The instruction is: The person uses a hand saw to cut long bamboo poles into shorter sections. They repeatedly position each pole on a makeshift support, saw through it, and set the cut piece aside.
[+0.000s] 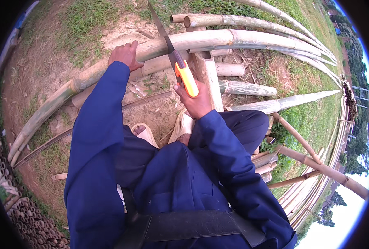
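Note:
A long pale bamboo pole (205,38) runs across in front of me, from the lower left to the far right. My left hand (125,56) is closed over it from above, left of the saw. In my right hand (196,99) is a handsaw (161,30), gripped by its orange and yellow handle (186,79). The saw's dark blade crosses the pole, its tip pointing away from me. I cannot tell how deep the teeth sit. Under the pole, right of the saw, stands a thick bamboo post (208,76).
Several more poles (242,20) lie beyond, reaching right. Short bamboo pieces (251,89) lie right of the post. A bamboo frame (300,159) stands at the right. Stacked cut bamboo (31,220) is at the lower left. My sandals (180,124) rest on bare soil nearby.

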### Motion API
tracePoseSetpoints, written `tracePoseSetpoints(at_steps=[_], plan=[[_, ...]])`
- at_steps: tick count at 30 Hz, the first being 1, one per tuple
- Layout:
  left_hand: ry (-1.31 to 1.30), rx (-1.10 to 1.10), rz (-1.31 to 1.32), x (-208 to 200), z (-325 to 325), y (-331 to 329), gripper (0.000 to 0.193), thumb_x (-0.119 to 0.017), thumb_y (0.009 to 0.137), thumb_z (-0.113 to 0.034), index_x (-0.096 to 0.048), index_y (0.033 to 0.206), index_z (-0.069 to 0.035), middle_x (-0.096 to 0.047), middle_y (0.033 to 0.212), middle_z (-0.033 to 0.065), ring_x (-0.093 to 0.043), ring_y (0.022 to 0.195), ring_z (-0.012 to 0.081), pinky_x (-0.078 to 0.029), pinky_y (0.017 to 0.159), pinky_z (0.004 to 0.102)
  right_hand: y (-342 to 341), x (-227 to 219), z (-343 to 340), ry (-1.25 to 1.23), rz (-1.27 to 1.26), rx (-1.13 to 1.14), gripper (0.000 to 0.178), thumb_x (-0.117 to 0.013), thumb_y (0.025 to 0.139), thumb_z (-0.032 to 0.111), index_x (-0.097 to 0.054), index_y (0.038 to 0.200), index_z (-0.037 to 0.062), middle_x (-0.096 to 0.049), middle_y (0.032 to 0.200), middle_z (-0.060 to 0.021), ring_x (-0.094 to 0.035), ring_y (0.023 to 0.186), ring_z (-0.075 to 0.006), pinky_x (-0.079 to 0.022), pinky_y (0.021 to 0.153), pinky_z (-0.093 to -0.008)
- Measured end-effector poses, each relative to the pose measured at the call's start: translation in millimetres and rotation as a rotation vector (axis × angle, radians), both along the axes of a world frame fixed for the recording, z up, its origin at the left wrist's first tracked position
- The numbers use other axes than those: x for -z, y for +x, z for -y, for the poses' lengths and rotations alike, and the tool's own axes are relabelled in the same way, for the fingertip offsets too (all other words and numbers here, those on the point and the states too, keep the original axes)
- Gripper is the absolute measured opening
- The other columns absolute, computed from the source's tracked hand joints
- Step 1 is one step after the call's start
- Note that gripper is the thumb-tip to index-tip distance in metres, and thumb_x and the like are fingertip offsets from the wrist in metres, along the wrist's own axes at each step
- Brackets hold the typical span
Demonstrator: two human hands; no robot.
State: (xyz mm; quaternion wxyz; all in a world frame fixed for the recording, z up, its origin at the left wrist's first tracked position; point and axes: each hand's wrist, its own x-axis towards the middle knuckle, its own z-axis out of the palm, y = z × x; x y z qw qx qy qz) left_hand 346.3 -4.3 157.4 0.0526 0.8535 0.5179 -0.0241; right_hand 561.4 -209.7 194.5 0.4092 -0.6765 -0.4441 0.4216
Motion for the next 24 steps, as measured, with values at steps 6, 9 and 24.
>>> tracePoseSetpoints(at_steps=[6, 9, 24], plan=[[0.096, -0.001, 0.045, 17.5, 6.8, -10.6, 0.078, -0.087, 0.069, -0.056, -0.057, 0.127, -0.013, -0.072, 0.108, 0.0142, -0.071, 0.098, 0.0379, -0.058, 0.089, 0.0455, -0.8, -31.9, 149.1, -0.079, -0.029, 0.04, 0.032, -0.073, 0.092, 0.004, -0.068, 0.123, -0.0044, -0.074, 0.098, -0.0117, -0.07, 0.089, -0.0137, -0.055, 0.084, -0.0301], [0.102, -0.005, 0.046, 17.2, -2.0, -6.7, 0.079, -0.086, 0.069, -0.056, -0.057, 0.128, -0.013, -0.072, 0.108, 0.0146, -0.071, 0.098, 0.0378, -0.057, 0.09, 0.0454, 4.9, -22.3, 107.2, -0.091, -0.095, 0.068, 0.031, -0.071, 0.094, 0.005, -0.068, 0.123, -0.0054, -0.074, 0.097, -0.0095, -0.068, 0.089, -0.0123, -0.054, 0.082, -0.0293], [0.061, -0.016, 0.058, 8.6, 3.0, -8.4, 0.072, -0.086, 0.072, -0.052, -0.054, 0.12, -0.009, -0.07, 0.109, 0.0136, -0.071, 0.104, 0.0336, -0.054, 0.097, 0.0429, 0.5, -51.2, 152.8, -0.14, -0.018, 0.025, 0.031, -0.072, 0.094, 0.005, -0.068, 0.123, -0.0054, -0.075, 0.099, -0.0099, -0.069, 0.091, -0.0131, -0.054, 0.083, -0.0281]])
